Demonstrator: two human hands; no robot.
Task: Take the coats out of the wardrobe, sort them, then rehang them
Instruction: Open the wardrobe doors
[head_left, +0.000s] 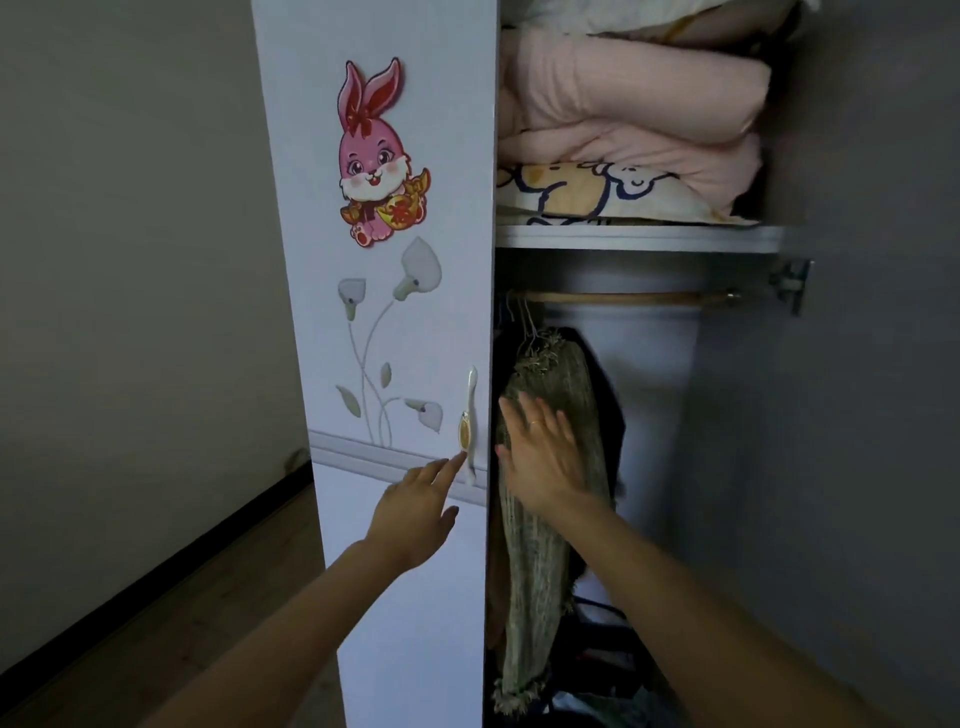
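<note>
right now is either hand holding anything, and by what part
Nothing is held. The left hand reaches toward the door handle; the right hand lies flat against the green coat.

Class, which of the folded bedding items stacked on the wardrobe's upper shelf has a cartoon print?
The yellow-and-white folded bedding at the bottom of the stack; the pink quilts above it are plain.
</note>
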